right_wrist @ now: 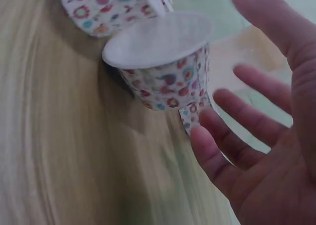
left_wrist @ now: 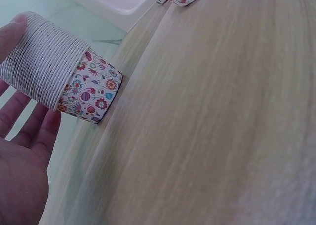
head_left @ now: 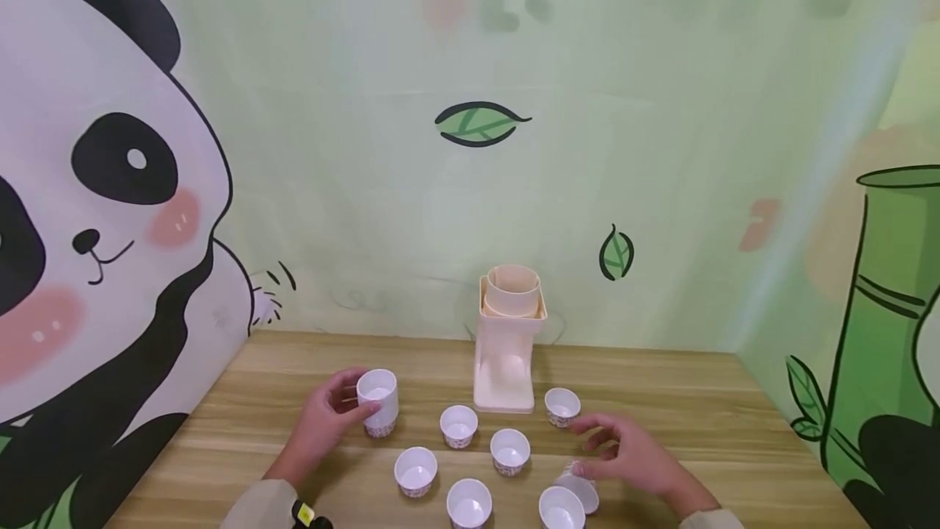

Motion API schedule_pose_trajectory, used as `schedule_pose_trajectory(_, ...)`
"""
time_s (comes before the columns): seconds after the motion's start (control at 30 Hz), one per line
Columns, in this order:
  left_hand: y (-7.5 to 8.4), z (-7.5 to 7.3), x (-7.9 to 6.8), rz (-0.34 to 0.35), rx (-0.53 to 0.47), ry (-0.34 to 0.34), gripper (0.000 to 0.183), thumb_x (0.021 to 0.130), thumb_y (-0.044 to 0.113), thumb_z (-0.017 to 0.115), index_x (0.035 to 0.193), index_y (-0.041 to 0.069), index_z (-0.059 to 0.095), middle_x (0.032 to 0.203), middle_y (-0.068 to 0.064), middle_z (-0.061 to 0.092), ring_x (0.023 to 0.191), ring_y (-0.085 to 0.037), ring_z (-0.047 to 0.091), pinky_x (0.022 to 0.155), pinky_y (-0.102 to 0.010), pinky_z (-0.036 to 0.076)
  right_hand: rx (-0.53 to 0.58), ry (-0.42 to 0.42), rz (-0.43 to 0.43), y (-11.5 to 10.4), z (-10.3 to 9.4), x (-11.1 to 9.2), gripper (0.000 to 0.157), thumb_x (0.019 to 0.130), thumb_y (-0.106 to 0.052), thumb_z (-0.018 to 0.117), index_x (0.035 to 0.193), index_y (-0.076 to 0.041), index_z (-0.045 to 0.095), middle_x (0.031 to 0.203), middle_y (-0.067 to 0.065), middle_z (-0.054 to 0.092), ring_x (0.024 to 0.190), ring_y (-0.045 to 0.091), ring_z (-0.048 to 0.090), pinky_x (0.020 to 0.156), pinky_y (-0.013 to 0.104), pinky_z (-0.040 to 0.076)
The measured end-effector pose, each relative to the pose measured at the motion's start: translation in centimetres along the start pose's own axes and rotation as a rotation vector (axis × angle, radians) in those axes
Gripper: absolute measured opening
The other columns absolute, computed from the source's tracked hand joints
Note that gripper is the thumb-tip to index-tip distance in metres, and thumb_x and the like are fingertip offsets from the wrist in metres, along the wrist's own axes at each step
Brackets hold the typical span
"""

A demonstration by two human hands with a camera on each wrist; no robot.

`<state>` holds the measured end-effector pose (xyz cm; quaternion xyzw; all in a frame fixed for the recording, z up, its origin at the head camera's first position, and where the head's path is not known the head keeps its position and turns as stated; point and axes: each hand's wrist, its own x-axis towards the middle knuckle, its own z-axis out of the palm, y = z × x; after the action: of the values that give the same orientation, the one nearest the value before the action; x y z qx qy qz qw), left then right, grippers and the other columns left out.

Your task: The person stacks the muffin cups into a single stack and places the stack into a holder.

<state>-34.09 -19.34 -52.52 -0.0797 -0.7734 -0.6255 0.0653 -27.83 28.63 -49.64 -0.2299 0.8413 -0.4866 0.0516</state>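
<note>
My left hand (head_left: 330,413) grips a nested stack of white paper cups (head_left: 379,405) by its upper part, thumb in front and fingers behind. In the left wrist view many rims show on the stack (left_wrist: 47,62), and the lowest cup has a flower print (left_wrist: 94,89). Fingers spread and loosely bent, my right hand (head_left: 624,455) is beside a tilted paper cup (head_left: 580,492), blurred in the head view. That flower-print cup (right_wrist: 170,84) leans with its mouth toward the camera in the right wrist view, just off the fingertips (right_wrist: 200,136).
Several single paper cups stand upright on the wooden table (head_left: 646,382), among them one (head_left: 562,406) near my right fingers and one (head_left: 510,451) mid-table. A pink cup holder stand (head_left: 505,366) with a round container (head_left: 512,291) on top is behind them. A panda-print backdrop (head_left: 352,186) rises behind.
</note>
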Motion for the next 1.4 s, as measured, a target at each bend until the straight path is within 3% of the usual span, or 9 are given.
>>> schedule_pose_trajectory(0.13, 0.2, 0.0, 0.0, -0.001, -0.006, -0.009, 0.059, 0.083, 0.017, 0.087, 0.135, 0.008, 0.062, 0.124, -0.02, 0.069, 0.111, -0.03, 0.069, 0.089, -0.02, 0.056, 0.016, -0.063, -0.072, 0.4, -0.2, -0.8, 0.048, 0.086, -0.016, 0.082, 0.126, 0.003, 0.063, 0.122, 0.026, 0.065, 0.102, 0.02, 0.065, 0.082, 0.029, 0.058)
schedule_pose_trajectory(0.27, 0.2, -0.1, 0.1, -0.002, -0.003, -0.01, 0.059, 0.083, 0.018, 0.086, 0.135, 0.007, 0.061, 0.124, -0.02, 0.069, 0.111, -0.029, 0.069, 0.089, -0.019, 0.055, 0.039, -0.107, -0.083, 0.7, -0.7, -1.5, 0.037, 0.09, -0.013, 0.078, 0.119, 0.006, 0.066, 0.11, 0.023, 0.071, 0.093, 0.01, 0.068, 0.076, 0.026, 0.059)
schedule_pose_trajectory(0.37, 0.2, -0.1, 0.0, 0.0, -0.004, -0.01, 0.059, 0.083, 0.017, 0.086, 0.135, 0.007, 0.061, 0.123, -0.02, 0.069, 0.111, -0.029, 0.069, 0.089, -0.019, 0.055, 0.076, -0.108, -0.007, 0.8, -1.0, -1.6, 0.03, 0.094, -0.014, 0.074, 0.116, 0.006, 0.069, 0.107, 0.021, 0.072, 0.087, 0.007, 0.069, 0.07, 0.03, 0.061)
schedule_pose_trajectory(0.5, 0.2, -0.1, -0.1, 0.0, -0.007, -0.007, 0.058, 0.083, 0.017, 0.086, 0.135, 0.006, 0.061, 0.123, -0.02, 0.069, 0.111, -0.029, 0.069, 0.089, -0.02, 0.056, 0.122, -0.034, 0.145, 0.9, -1.2, -1.2, 0.029, 0.099, -0.018, 0.068, 0.116, 0.005, 0.07, 0.109, 0.017, 0.072, 0.08, 0.01, 0.068, 0.068, 0.033, 0.062)
schedule_pose_trajectory(0.63, 0.0, -0.1, -0.1, -0.003, -0.01, 0.0, 0.059, 0.083, 0.016, 0.086, 0.135, 0.006, 0.062, 0.123, -0.02, 0.069, 0.111, -0.029, 0.069, 0.089, -0.019, 0.056, 0.112, 0.033, 0.198, 1.4, -1.3, -0.9, 0.033, 0.101, -0.021, 0.066, 0.118, 0.007, 0.069, 0.105, 0.013, 0.074, 0.079, 0.009, 0.066, 0.069, 0.028, 0.061)
schedule_pose_trajectory(0.8, -0.1, 0.0, 0.0, -0.004, -0.018, 0.0, 0.059, 0.082, 0.016, 0.087, 0.135, 0.006, 0.062, 0.123, -0.02, 0.069, 0.111, -0.029, 0.069, 0.089, -0.02, 0.056, 0.04, 0.053, 0.124, 2.1, -1.7, -1.3, 0.034, 0.1, -0.021, 0.068, 0.12, 0.006, 0.068, 0.109, 0.016, 0.074, 0.089, 0.003, 0.066, 0.074, 0.023, 0.058)
schedule_pose_trajectory(1.07, 0.1, -0.1, 0.1, 0.0, -0.012, -0.003, 0.059, 0.082, 0.018, 0.087, 0.135, 0.007, 0.062, 0.123, -0.02, 0.069, 0.112, -0.03, 0.068, 0.089, -0.019, 0.055, -0.016, 0.019, -0.067, 3.1, -2.0, -2.4, 0.055, 0.081, -0.013, 0.087, 0.126, 0.006, 0.063, 0.118, 0.02, 0.071, 0.102, 0.008, 0.067, 0.084, 0.024, 0.058)
schedule_pose_trajectory(1.17, 0.1, -0.1, 0.1, 0.006, -0.016, -0.003, 0.059, 0.082, 0.016, 0.087, 0.135, 0.006, 0.061, 0.122, -0.021, 0.069, 0.112, -0.031, 0.068, 0.089, -0.019, 0.055, -0.04, 0.006, -0.088, 3.2, -1.8, -2.5, 0.059, 0.08, -0.015, 0.088, 0.128, 0.007, 0.062, 0.118, 0.019, 0.071, 0.1, 0.008, 0.065, 0.083, 0.023, 0.056)
schedule_pose_trajectory(1.4, 0.2, 0.0, 0.0, 0.015, -0.021, -0.003, 0.059, 0.082, 0.012, 0.086, 0.135, 0.004, 0.061, 0.123, -0.022, 0.068, 0.109, -0.03, 0.07, 0.088, -0.02, 0.056, -0.042, -0.01, -0.029, 3.3, -1.5, -2.3, 0.061, 0.081, -0.019, 0.088, 0.131, 0.004, 0.062, 0.119, 0.015, 0.071, 0.098, 0.007, 0.064, 0.081, 0.021, 0.053)
